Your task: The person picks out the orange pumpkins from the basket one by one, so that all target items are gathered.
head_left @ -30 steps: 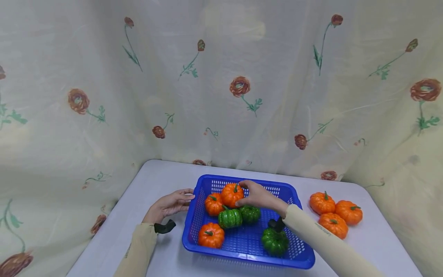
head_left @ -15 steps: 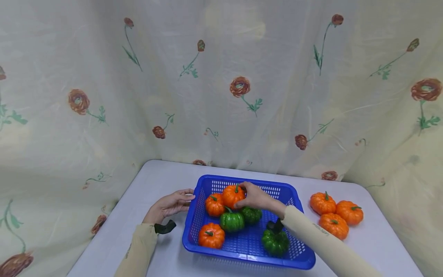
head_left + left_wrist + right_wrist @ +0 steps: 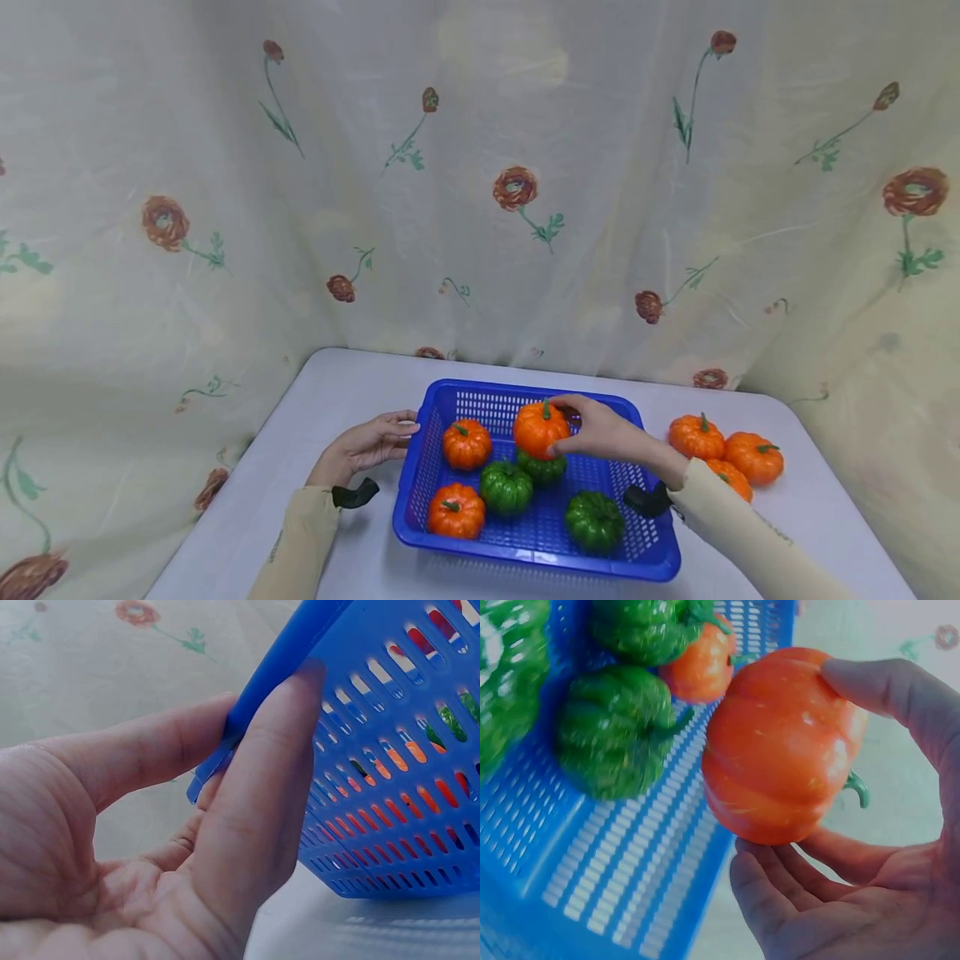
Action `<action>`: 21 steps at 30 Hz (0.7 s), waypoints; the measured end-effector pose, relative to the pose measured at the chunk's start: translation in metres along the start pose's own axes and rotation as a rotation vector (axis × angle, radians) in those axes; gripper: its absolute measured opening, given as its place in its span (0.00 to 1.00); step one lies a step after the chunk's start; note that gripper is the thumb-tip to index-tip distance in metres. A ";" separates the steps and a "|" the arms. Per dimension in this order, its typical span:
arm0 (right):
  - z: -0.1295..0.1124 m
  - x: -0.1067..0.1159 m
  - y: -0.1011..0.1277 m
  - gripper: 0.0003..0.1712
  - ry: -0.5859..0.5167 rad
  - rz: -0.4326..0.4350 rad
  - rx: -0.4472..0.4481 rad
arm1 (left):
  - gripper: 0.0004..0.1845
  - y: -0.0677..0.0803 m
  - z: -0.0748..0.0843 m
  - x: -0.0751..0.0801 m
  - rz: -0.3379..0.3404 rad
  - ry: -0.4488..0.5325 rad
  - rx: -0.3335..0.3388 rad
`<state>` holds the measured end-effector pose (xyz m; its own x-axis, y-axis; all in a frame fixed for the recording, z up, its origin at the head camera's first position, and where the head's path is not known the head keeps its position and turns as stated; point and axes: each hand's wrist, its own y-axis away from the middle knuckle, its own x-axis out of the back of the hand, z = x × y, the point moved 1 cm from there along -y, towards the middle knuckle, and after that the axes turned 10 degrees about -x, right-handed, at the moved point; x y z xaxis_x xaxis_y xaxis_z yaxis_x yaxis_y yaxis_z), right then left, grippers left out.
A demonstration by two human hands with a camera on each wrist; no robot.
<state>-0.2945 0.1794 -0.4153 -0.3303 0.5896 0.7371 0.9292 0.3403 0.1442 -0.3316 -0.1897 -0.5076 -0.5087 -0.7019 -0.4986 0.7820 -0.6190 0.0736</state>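
Observation:
My right hand (image 3: 600,431) grips a small orange pumpkin (image 3: 540,429) with a green stem, held over the blue plastic basket (image 3: 536,557). In the right wrist view the thumb lies on one side of the pumpkin (image 3: 780,750) and the fingers on the other. My left hand (image 3: 372,443) is at the basket's left side; the left wrist view has thumb and fingers pinching its rim (image 3: 274,671). Inside the basket sit two orange pumpkins, one (image 3: 467,444) at the back left and one (image 3: 456,511) at the front left. Green pumpkins (image 3: 506,487) lie at the middle and front right (image 3: 594,522).
To the right of the basket, several orange pumpkins (image 3: 753,458) are grouped on the white table (image 3: 817,533), one partly hidden by the right sleeve (image 3: 757,533). A flower-patterned curtain (image 3: 442,208) hangs behind and around the table.
The right hand has lifted the orange pumpkin from beside the back-left one and carried it right. The green pumpkin at the middle has shifted and turned slightly. The left hand has stayed at the rim.

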 end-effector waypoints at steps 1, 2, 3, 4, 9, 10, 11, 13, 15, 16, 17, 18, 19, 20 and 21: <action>0.003 0.004 0.005 0.44 0.001 0.000 -0.009 | 0.18 -0.001 -0.001 0.001 0.014 0.004 0.003; 0.006 0.008 0.009 0.44 0.000 0.000 -0.020 | 0.17 -0.002 -0.001 0.001 0.029 0.006 0.005; 0.009 0.012 0.013 0.44 -0.003 -0.002 -0.033 | 0.17 -0.003 -0.002 0.002 0.043 0.007 0.008; 0.013 0.016 0.018 0.45 -0.003 0.000 -0.049 | 0.17 -0.003 -0.002 0.003 0.054 0.006 0.009; 0.035 0.035 0.042 0.47 0.004 0.012 -0.110 | 0.19 -0.004 -0.005 0.004 0.058 0.005 0.016; 0.039 0.040 0.048 0.47 0.003 0.018 -0.121 | 0.19 -0.004 -0.005 0.004 0.053 0.009 0.018; 0.043 0.044 0.053 0.47 -0.002 0.021 -0.133 | 0.19 -0.004 -0.005 0.004 0.050 0.015 0.021; 0.051 0.053 0.065 0.48 0.000 0.041 -0.160 | 0.20 -0.003 -0.006 0.004 0.047 0.020 0.025; 0.059 0.061 0.077 0.49 0.002 0.054 -0.196 | 0.20 -0.002 -0.006 0.003 0.051 0.023 0.028; 0.064 0.065 0.083 0.50 0.008 0.065 -0.222 | 0.20 -0.002 -0.005 0.003 0.052 0.019 0.027; 0.069 0.069 0.088 0.50 0.019 0.075 -0.245 | 0.20 -0.002 -0.005 0.002 0.056 0.019 0.026; 0.076 0.073 0.093 0.50 0.031 0.086 -0.264 | 0.20 -0.002 -0.005 0.002 0.061 0.016 0.025; 0.083 0.077 0.098 0.50 0.029 0.092 -0.286 | 0.20 -0.002 -0.004 0.002 0.064 0.012 0.024; 0.090 0.080 0.104 0.50 0.029 0.098 -0.308 | 0.20 -0.002 -0.004 0.002 0.068 0.009 0.023; 0.099 0.084 0.108 0.50 0.030 0.110 -0.322 | 0.20 -0.003 -0.004 0.002 0.069 0.004 0.022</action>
<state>-0.2376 0.3379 -0.4033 -0.2245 0.5869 0.7779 0.9652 0.0242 0.2603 -0.3331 -0.1879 -0.5118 -0.4524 -0.7420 -0.4948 0.8071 -0.5766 0.1267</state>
